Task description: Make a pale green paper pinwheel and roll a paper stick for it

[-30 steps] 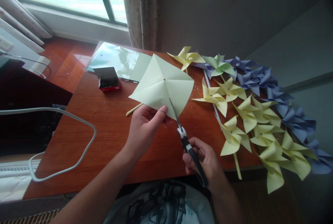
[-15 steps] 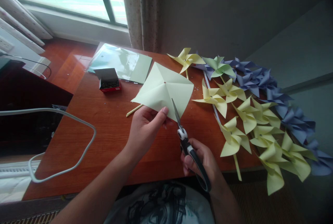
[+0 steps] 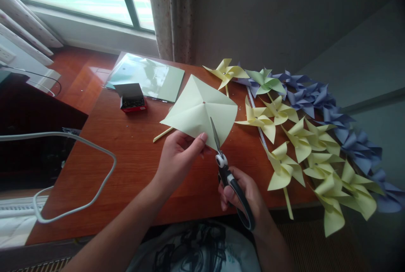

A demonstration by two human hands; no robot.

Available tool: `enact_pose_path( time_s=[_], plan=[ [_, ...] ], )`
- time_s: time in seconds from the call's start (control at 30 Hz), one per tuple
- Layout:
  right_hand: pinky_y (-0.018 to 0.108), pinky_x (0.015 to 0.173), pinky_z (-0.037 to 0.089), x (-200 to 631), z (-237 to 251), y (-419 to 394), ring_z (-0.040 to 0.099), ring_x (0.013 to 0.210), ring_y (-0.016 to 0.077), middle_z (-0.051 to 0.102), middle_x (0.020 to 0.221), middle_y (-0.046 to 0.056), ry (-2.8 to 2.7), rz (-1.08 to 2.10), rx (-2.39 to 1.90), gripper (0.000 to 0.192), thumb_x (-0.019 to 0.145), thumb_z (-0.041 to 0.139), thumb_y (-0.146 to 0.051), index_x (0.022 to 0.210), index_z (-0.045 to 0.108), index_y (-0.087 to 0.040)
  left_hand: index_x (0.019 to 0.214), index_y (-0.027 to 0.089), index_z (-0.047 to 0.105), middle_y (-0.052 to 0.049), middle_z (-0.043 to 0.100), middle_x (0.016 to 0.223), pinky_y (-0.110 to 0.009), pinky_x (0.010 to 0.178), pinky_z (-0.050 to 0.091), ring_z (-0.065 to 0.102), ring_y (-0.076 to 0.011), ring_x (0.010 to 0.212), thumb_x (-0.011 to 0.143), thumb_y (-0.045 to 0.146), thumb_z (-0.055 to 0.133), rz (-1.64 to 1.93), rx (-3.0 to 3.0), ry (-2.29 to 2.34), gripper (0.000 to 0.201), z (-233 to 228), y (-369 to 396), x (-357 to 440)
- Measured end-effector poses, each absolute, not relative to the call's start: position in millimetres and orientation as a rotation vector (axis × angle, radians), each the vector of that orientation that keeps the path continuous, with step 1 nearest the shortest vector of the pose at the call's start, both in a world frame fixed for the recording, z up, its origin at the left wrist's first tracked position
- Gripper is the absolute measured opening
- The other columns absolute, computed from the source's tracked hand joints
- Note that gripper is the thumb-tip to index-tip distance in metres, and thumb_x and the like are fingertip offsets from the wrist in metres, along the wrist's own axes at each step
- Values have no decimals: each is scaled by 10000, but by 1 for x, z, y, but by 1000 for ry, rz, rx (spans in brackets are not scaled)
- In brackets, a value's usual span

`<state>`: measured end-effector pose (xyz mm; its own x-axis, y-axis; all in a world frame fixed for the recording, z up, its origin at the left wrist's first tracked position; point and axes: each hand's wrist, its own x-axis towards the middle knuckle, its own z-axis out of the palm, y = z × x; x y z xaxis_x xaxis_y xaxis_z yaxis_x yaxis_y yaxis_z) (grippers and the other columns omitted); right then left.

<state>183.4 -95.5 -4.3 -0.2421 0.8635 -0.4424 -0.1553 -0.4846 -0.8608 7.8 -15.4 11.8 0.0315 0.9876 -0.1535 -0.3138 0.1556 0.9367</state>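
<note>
The left hand holds a pale green paper square above the wooden worktop, its grip closed on the near edge with the thumb on top and the fingers beneath; the sheet is turned like a diamond, one corner pointing away toward the curtain and the opposite corner toward the person, and creases run from each corner to a small mark at its centre; it tilts up a little on its far side. The right hand has its grip closed around the black handles of a pair of scissors; the long axis of the scissors runs from the handles near the person's body up and slightly left to the tips, which point at the centre of the sheet; the blades lie along the crease from the near corner, only narrowly parted, with the paper between them. A yellow stick lies on the worktop just behind the left hand, partly under the sheet; farther left sits a small open box beside a stack of green sheets; to the right, yellow pinwheels and blue pinwheels crowd the worktop's edge; a white cable loops at the left.
</note>
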Motion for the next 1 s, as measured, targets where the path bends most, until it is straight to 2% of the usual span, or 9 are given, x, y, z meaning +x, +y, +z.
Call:
enact_pose_path(
  time_s=[1.0],
  plan=[
    [229,550,399,176,-6,-93,530,554,105,537,669,-36,-922,1768,-1271,495,785,767,-606,913,548,-181,723,132,695,-12,716,619,-194,548,501,643,-117,560,835,232,747,1170,877,1038,159,12,-16,9]
  ],
)
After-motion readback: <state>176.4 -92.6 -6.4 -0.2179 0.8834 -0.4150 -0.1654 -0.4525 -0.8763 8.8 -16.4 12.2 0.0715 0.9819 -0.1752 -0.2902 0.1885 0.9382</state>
